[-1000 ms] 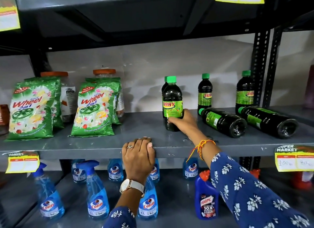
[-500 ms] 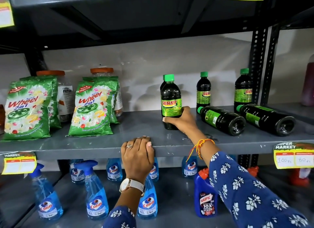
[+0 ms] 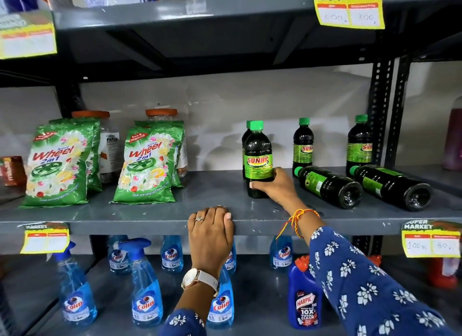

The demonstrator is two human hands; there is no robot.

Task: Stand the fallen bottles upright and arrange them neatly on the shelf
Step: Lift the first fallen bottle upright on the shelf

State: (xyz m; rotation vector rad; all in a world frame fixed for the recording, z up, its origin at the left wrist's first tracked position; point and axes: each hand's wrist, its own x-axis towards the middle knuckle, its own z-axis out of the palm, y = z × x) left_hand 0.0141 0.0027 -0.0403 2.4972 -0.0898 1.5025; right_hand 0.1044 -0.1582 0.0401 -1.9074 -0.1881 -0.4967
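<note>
Currently your upright bottle (image 3: 258,158), dark with green cap and green-yellow SUNNY label, stands mid-shelf (image 3: 150,218), one more right behind it. Your right hand (image 3: 276,186) is wrapped round its lower half, fingers closed on it. Your left hand (image 3: 211,231) lies curled over the shelf's front edge, holding nothing. Two fallen bottles (image 3: 330,186) (image 3: 392,186) lie to the right, bases toward you. Wheel 2in1 packs (image 3: 147,164) sit left; Colin sprays (image 3: 146,285) and Harpic (image 3: 305,300) below.
</note>
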